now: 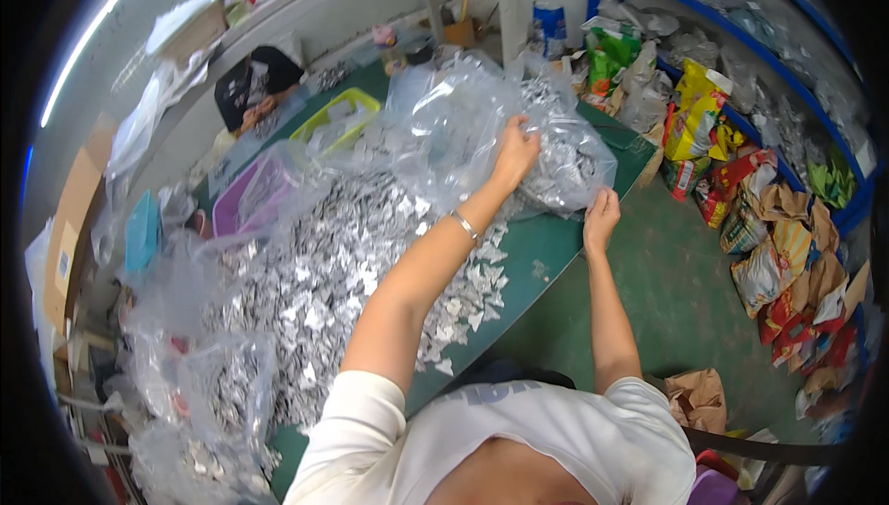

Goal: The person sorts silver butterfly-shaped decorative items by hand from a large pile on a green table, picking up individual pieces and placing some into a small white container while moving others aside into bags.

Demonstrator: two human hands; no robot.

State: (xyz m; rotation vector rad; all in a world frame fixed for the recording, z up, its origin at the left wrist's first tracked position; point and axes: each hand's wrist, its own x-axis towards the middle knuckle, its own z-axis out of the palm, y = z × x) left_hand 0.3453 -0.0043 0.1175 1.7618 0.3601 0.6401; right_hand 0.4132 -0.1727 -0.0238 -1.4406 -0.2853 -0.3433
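A clear plastic bag partly filled with small silvery-grey pieces lies on the right part of the green table. My right hand pinches the bag's near right edge between thumb and fingers. My left hand, a silver bangle on its wrist, is closed on the bag's left side. Another puffed-up clear plastic bag lies just left of that hand. Under and beyond my left forearm spreads a wide heap of flat grey pieces with pointed outlines.
A purple basket and a yellow-green basket stand beyond the heap. Another person works at the far left, hands together. Blue shelves line the right side, with colourful sacks and brown paper bags along them.
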